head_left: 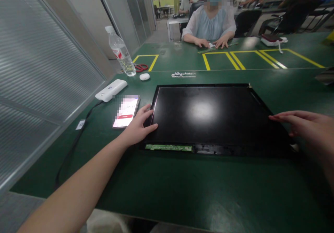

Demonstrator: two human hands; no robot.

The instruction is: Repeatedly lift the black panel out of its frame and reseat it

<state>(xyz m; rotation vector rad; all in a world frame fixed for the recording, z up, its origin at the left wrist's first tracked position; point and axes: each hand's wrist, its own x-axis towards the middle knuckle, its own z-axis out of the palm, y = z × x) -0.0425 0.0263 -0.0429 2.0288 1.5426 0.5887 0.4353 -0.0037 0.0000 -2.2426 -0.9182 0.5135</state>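
A black flat display panel lies face up on the green table, with a green circuit strip bared along its near edge. My left hand rests on the panel's left edge, thumb over the corner and fingers curled at the side. My right hand lies at the panel's right edge with fingers stretched out flat towards the panel. Neither hand has lifted the panel.
Left of the panel lie a lit phone, a white power bank with a black cable, a white earbud case, red scissors and a water bottle. A small metal strip lies behind. A person sits across the table.
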